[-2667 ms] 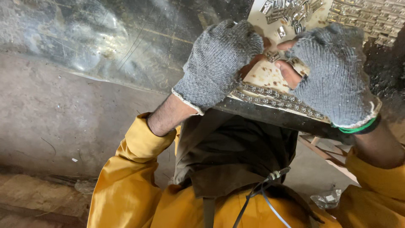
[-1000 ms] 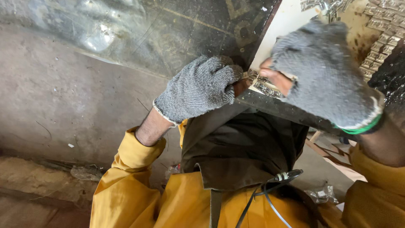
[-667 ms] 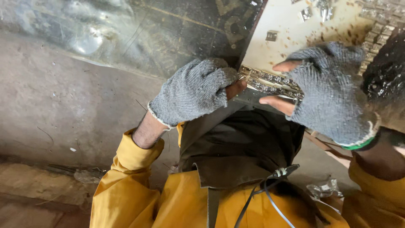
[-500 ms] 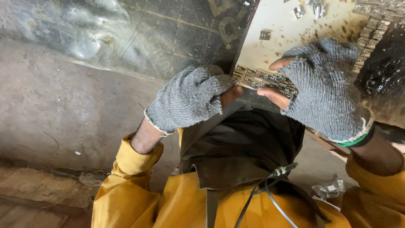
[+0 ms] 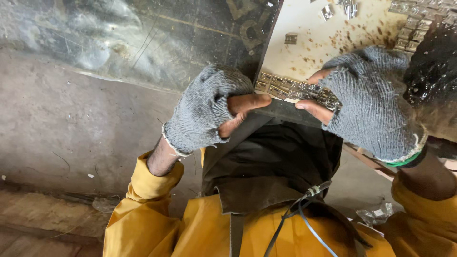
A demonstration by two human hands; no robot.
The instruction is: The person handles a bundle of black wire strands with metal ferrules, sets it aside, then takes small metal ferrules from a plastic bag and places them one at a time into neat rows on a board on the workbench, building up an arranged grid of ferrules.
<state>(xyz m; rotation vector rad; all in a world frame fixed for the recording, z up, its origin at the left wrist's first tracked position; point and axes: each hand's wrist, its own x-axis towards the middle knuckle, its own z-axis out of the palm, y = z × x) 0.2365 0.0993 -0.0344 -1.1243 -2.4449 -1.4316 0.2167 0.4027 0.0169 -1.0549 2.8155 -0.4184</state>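
Observation:
Both my hands wear grey knitted fingerless gloves. My left hand and my right hand pinch the two ends of a row of small shiny metal pieces, lined up side by side at the near edge of a cream, rust-stained work surface. My bare fingertips press against the row from the front. Below my hands hang my dark apron and yellow sleeves.
More small metal pieces lie scattered at the far side of the surface, and another packed row runs along its right. A dark greasy machine part stands at the right. Crumpled clear plastic sheet covers a dark board at left, above a concrete floor.
My hands have come down from the surface to its near edge and drawn apart, and now hold the row of metal pieces stretched out between them.

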